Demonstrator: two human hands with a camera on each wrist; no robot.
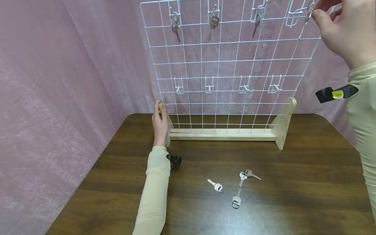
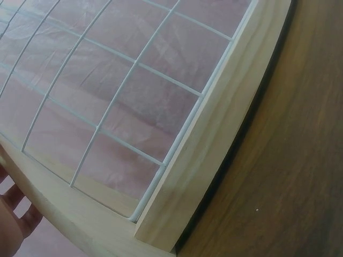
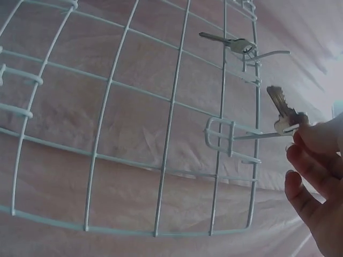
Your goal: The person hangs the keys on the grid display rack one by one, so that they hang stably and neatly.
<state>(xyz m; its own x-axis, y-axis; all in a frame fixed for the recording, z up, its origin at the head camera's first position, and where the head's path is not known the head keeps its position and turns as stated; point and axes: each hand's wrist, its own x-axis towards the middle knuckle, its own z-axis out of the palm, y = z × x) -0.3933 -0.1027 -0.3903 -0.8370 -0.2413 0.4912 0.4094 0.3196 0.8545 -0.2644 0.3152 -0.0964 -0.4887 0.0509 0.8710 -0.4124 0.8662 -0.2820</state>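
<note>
My right hand (image 1: 349,31) pinches a key (image 1: 304,27) by its ring end at the rightmost upper hook (image 1: 291,19) of a white wire grid (image 1: 232,62). In the right wrist view, the key (image 3: 283,111) is at the tip of the hook's prong (image 3: 262,136); whether its ring is round the prong I cannot tell. My left hand (image 1: 160,127) grips the left side of the wooden stand (image 1: 223,135) that bears the grid. Only some fingers (image 2: 28,218) show beside the wood in the left wrist view.
Keys (image 1: 175,28), (image 1: 213,22) and another key (image 1: 257,23) hang from the other upper hooks. Lower hooks (image 1: 209,86) bear no keys. Several loose keys (image 1: 218,187) lie on the brown table (image 1: 194,209). A pink curtain (image 1: 88,81) hangs behind.
</note>
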